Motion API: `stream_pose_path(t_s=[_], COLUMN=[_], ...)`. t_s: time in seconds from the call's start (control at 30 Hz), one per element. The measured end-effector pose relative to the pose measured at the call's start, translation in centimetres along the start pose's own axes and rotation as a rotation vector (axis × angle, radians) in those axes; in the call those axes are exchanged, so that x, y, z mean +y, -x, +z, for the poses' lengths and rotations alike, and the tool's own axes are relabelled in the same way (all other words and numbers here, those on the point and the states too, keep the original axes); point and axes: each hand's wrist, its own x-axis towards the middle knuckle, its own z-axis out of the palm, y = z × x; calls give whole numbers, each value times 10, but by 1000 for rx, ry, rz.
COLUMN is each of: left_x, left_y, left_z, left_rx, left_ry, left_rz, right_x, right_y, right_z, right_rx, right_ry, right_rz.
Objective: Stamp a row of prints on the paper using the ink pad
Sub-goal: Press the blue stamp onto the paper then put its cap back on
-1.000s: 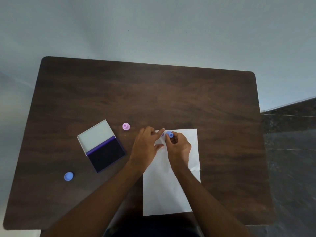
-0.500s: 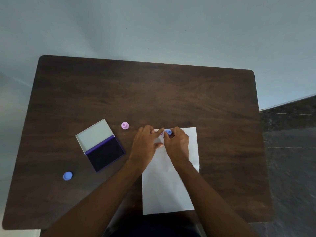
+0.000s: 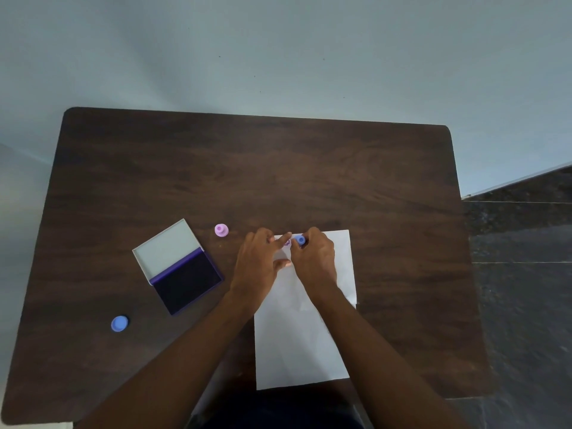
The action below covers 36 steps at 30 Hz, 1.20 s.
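Observation:
A white sheet of paper [image 3: 305, 335] lies on the dark wooden table [image 3: 247, 168]. My right hand [image 3: 314, 261] grips a small blue stamp [image 3: 300, 240] and holds it down near the paper's top left corner. My left hand [image 3: 258, 264] rests flat on that corner with its fingers spread, forefinger pointing toward the stamp. A purple print [image 3: 286, 242] shows between the forefinger and the stamp. The open ink pad [image 3: 187, 278], with its dark purple pad and pale lid, lies to the left of my hands.
A pink stamp [image 3: 221, 230] stands on the table just beyond the ink pad. A blue cap [image 3: 119, 323] lies near the table's front left. A dark tiled floor [image 3: 526, 274] shows past the table's right edge.
The two hands have stayed close together at the paper's top left corner. The blue stamp sits slightly lower against the paper, and the purple print beside it is more visible.

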Motion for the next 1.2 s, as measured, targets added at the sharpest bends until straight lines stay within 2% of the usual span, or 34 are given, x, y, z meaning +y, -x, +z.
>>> stream_pose_path(t_s=[0.4, 0.57, 0.7, 0.87, 1.03, 1.2], left_x=[2, -4, -7, -4, -1, -2], left_y=[1, 0, -1, -4, 4, 22], left_z=[1, 2, 6, 8, 3, -13], left_rx=[-28, -76, -62, -53, -34, 120], left_ry=[-82, -165, -156, -180, -69, 50], left_rz=[40, 108, 124, 121, 137, 73], right_x=[-9, -2, 13, 15, 9, 4], right_y=[3, 16, 31, 41, 48, 50], right_z=[-5, -36, -46, -46, -44, -42], right_rx=[-14, 207, 239, 184, 147, 69], right_ry=[-56, -254, -317, -325, -353, -345], right_rz=[56, 47, 101, 102, 83, 66])
